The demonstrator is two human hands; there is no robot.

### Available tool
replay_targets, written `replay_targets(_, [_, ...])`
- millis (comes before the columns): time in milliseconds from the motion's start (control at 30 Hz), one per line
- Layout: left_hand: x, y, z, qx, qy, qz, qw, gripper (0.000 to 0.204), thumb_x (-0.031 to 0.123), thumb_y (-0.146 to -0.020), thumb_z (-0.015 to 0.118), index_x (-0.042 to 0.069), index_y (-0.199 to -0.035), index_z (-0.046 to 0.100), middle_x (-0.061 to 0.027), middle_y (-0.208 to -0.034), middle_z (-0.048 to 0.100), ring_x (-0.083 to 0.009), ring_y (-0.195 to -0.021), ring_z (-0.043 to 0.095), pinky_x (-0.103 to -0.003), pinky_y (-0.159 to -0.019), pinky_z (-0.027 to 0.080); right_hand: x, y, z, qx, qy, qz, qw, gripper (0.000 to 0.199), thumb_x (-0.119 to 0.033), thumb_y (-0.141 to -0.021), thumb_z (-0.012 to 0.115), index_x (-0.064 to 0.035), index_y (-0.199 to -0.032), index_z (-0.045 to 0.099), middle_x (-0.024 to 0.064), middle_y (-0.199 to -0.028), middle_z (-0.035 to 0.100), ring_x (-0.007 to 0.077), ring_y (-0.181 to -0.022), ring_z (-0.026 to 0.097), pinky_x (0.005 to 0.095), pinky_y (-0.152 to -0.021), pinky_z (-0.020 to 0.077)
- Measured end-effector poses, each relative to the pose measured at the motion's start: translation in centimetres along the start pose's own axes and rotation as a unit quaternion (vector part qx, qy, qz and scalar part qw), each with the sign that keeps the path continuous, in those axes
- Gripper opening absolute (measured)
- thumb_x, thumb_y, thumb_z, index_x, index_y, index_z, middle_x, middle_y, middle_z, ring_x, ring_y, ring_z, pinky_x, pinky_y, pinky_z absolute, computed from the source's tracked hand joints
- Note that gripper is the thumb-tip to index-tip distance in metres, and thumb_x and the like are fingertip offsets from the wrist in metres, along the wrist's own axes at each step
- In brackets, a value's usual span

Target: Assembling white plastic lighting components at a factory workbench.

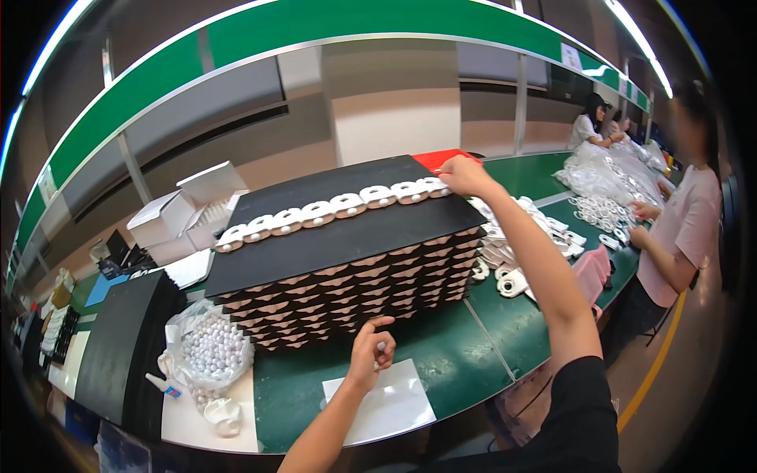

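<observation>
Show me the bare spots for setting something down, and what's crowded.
Free: the green table right of the clear sheet, in front of the stack; the green strip between sheet and bead bag; the top board on either side of the white row. Crowded: right of the stack, under the white pile, and around the bag, near the bottle.

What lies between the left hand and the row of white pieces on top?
In the head view, the stack's layered front and its top board's bare front strip.
</observation>
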State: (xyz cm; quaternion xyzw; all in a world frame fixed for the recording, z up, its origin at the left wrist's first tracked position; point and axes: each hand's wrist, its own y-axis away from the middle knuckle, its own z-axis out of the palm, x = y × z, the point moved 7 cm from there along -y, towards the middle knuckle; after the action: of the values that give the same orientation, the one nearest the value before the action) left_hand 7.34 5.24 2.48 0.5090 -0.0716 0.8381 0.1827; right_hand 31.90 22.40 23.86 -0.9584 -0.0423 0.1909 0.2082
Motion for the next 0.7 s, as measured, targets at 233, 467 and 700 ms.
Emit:
replay_targets(233, [-0.3,-0.4,0.4,-0.053,0.227,-0.056,0.971,0.044,-0.004,-0.062,0.039,0.007,-0.104,0.045,-0.0048,-0.071,0.038,-0.0126,-0.056,0.035,-0.020,-0.038,0.025,5.0,7.8,-3.9,0.251,-0.187,-0.049,0.948,0.021,-0.012,-0.079,0.056,-0.0026,-0.097,0.062,0.0136,-0.091,0.063,0.0258,-0.076,0.060,0.0320,-0.072,0.0461])
replay_targets(467, [-0.1,-0.5,0.1,-0.063,0.206,-0.081,0.973,0.024,0.007,-0.083,0.046,0.012,-0.106,0.050,-0.0064,-0.087,0.049,-0.0101,-0.057,0.038,-0.016,-0.038,0.027,13.4,19.0,4.1,0.100,0.045,0.013,0.994,0.019,-0.001,-0.075,0.053,-0.0009,-0.092,0.062,0.0139,-0.084,0.061,0.0282,-0.081,0.056,0.0355,-0.072,0.0445])
replay_targets(700, [-1.0,-0.9,-0.2,-0.018,0.110,-0.085,0.990,0.031,0.040,-0.087,0.051,0.009,-0.089,0.053,0.0016,-0.058,0.047,-0.0057,-0.045,0.033,-0.017,-0.038,0.024,10.3,26.8,5.2,0.098,0.155,-0.077,0.980,0.023,-0.002,-0.068,0.055,-0.0044,-0.090,0.061,0.0068,-0.098,0.060,0.0283,-0.095,0.051,0.0382,-0.080,0.0414])
